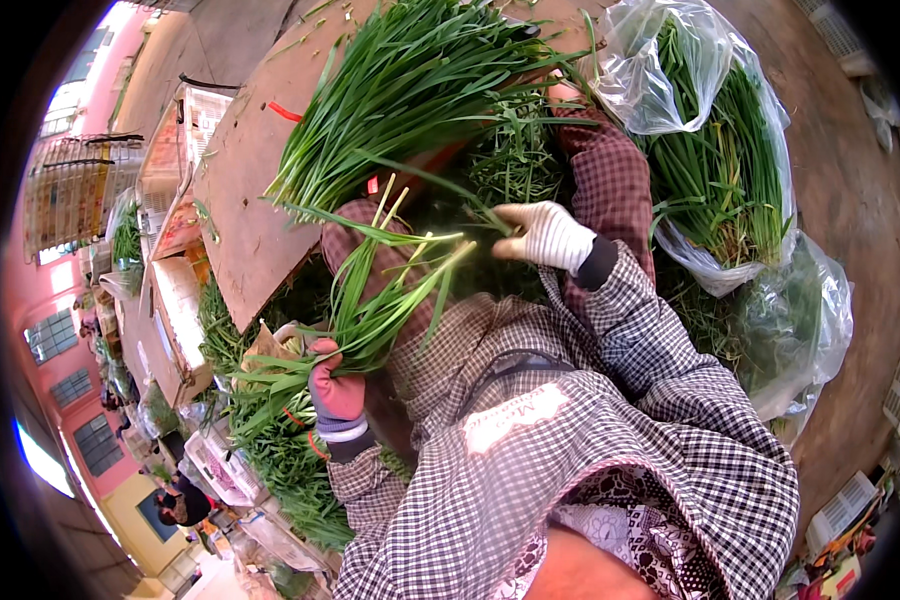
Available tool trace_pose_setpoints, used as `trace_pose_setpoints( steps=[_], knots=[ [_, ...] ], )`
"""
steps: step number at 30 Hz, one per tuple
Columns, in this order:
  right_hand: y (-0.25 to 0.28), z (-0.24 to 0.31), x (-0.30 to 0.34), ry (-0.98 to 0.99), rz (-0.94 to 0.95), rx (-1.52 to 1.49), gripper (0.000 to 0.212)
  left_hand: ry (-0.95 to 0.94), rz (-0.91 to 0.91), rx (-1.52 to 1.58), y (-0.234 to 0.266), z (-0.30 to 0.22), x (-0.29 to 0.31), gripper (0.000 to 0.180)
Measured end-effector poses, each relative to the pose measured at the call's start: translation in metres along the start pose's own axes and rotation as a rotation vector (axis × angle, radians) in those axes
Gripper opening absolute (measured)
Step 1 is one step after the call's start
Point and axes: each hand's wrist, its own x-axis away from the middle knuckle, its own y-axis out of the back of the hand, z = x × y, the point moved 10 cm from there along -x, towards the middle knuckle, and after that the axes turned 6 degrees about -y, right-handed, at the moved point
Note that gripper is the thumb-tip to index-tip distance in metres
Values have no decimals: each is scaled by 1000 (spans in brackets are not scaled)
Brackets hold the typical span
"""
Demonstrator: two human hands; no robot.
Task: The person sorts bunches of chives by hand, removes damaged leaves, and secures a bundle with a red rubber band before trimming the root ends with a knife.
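Brownish floor [840, 170] around board [240, 200], pink wall [35, 300] left of it, leafy pile [410, 100] on it; board's near side, left hand [337, 390] clasps green bunch [360, 335], right hand [550, 237] pinches leaf [440, 188].

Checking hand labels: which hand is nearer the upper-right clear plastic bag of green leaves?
Right: white-gloved right hand left of the bag, not touching; pink-gloved left hand farther left, lower.

Right hand in white striped glove [552, 238]: fingertips blurred, grip unclear! Heap of long green leafy stalks [410, 110], cut by top edge. Crumpled clear plastic bag [660, 75] partly veiling green stalk bundle [720, 175]. Distant dark-clothed person [188, 503], too small to read.
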Motion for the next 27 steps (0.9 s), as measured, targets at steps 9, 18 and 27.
trace_pose_setpoints(
  steps=[9,18,27],
  knots=[
    [-38,72,1,265,134,-137,31,-13,77,31,-9,-4,-3,32],
    [-38,29,-2,-41,-52,-342,22,90,82,143,-14,14,-4,34],
    [44,-35,14,-25,-387,19,22,12,19,-82,-18,10,-6,27]
  ],
)
